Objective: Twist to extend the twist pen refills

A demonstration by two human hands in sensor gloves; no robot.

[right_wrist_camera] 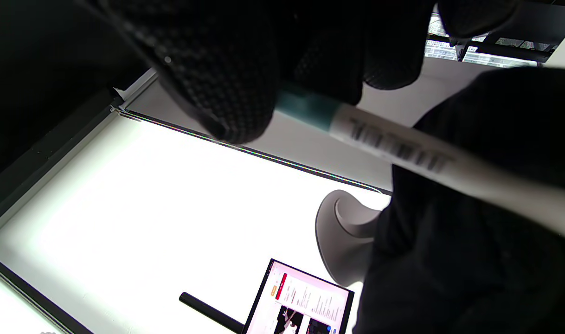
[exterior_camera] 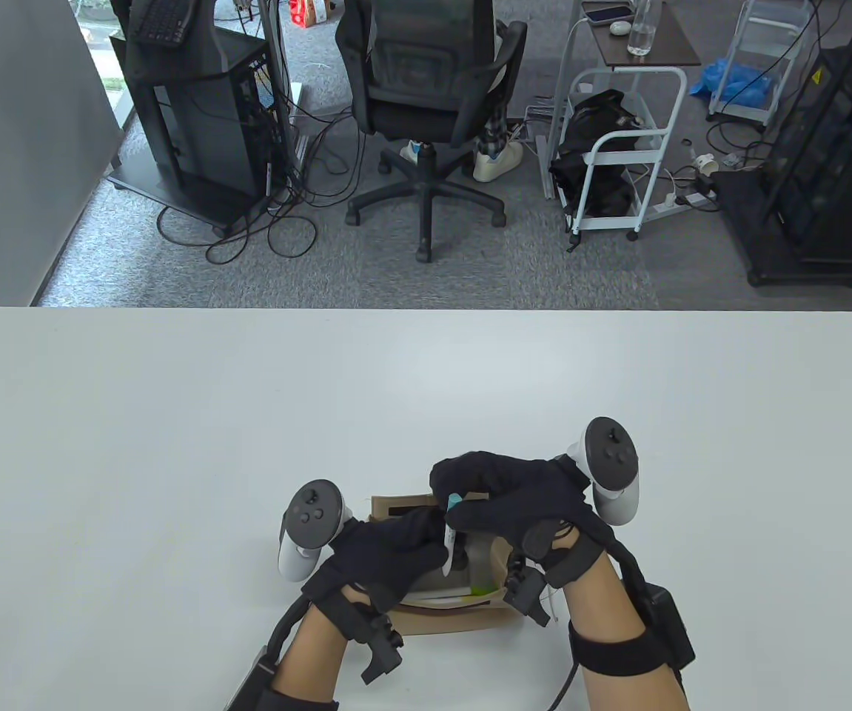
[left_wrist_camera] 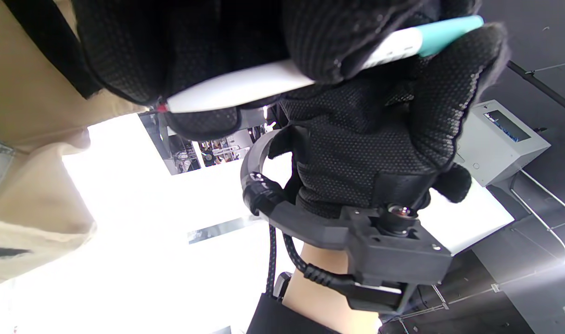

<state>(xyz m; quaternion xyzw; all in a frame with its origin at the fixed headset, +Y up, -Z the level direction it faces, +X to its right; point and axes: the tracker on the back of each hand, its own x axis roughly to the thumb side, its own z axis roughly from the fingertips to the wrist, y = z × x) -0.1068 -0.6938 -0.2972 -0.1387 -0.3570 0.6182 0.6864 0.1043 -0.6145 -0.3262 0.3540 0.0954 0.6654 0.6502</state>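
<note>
A white twist pen with a teal end [exterior_camera: 451,527] is held between both hands above a cardboard box [exterior_camera: 440,621]. My left hand [exterior_camera: 388,552] grips the white barrel [left_wrist_camera: 245,86]; a small red tip shows at its end. My right hand [exterior_camera: 503,500] pinches the teal end [right_wrist_camera: 305,107]. In the right wrist view the white barrel with dark print [right_wrist_camera: 403,150] runs down to the right. The box holds more pens, one white and green [exterior_camera: 463,590].
The box sits near the table's front edge, under both hands. The white table [exterior_camera: 174,444] stretches far beyond it. An office chair [exterior_camera: 433,96], a white cart [exterior_camera: 618,148] and computer racks stand on the floor past the far edge.
</note>
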